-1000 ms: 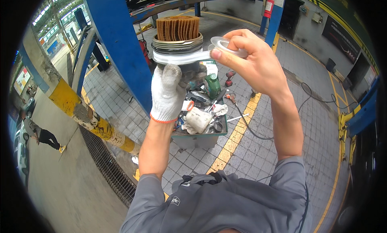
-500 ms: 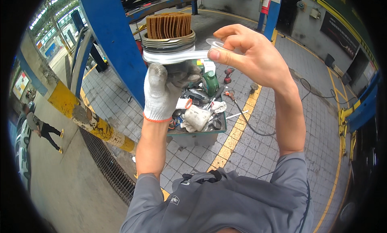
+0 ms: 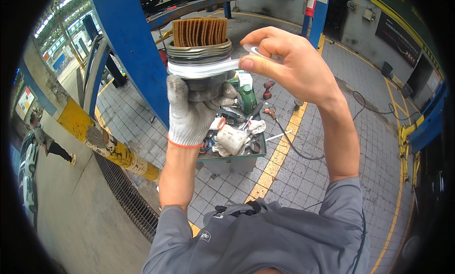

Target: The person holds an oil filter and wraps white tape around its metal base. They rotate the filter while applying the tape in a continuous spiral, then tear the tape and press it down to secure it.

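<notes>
In my gloved left hand (image 3: 186,115) I hold a dark threaded filter cap (image 3: 204,88) upright from below, thumb at its left side and fingers curled at its right. A brown pleated filter element (image 3: 199,32) stands up out of it. White thread seal tape (image 3: 201,70) runs around the cap's upper part, and a strip stretches off to the right. My bare right hand (image 3: 296,67) pinches that strip between thumb and fingers, with the clear-and-white tape roll (image 3: 251,48) partly hidden in the grip.
Below the cap stands a cart (image 3: 241,162) heaped with tools, rags and a green bottle (image 3: 247,98). A red power tool (image 3: 268,89) and a black hose (image 3: 301,154) lie on the tiles. A blue lift post (image 3: 125,41) rises left; another person (image 3: 47,143) walks farther left.
My right hand has shifted slightly left, nearer the cap, shortening the free tape strip. The cap has tilted slightly in my left hand. The person at the left has moved.
</notes>
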Demonstrator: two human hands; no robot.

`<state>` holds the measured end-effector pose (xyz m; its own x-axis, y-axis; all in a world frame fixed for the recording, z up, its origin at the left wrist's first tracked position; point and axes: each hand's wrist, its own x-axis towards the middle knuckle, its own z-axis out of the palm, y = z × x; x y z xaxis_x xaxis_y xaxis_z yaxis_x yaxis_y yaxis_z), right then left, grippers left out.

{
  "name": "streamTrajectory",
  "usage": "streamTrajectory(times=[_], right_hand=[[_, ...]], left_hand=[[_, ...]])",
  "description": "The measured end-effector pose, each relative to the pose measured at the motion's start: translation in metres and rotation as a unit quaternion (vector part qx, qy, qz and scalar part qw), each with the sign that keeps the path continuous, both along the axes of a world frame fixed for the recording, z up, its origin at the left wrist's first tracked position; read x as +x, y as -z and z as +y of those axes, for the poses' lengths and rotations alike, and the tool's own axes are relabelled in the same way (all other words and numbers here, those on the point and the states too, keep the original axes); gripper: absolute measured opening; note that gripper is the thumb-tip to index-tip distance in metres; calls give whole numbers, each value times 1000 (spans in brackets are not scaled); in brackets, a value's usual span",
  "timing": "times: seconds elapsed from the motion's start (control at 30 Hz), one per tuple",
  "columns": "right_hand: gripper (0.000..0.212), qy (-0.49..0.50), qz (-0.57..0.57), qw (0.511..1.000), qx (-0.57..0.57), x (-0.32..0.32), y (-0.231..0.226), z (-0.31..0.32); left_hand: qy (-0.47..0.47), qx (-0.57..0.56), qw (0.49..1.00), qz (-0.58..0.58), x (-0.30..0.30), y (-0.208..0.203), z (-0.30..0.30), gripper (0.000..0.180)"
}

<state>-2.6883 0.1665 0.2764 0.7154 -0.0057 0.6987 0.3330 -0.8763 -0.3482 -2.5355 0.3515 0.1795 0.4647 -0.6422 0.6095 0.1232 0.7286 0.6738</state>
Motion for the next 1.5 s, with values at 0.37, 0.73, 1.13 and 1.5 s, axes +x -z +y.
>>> streamTrajectory(times=[0.37, 0.73, 1.13, 1.5], right_hand=[[44, -38, -18, 996, -85, -1, -3, -5], [40, -58, 42, 997, 12, -1, -10, -4], [43, -59, 16, 998, 15, 0, -9, 15], [80, -113, 17, 987, 114, 10, 10, 16]], left_hand=[[31, -42, 996, 75, -2, -1, 0, 102], [223, -95, 961, 134, -5, -4, 5, 101], [303, -143, 942, 34, 5, 5, -3, 79], [225, -88, 954, 178, 0, -2, -3, 100]])
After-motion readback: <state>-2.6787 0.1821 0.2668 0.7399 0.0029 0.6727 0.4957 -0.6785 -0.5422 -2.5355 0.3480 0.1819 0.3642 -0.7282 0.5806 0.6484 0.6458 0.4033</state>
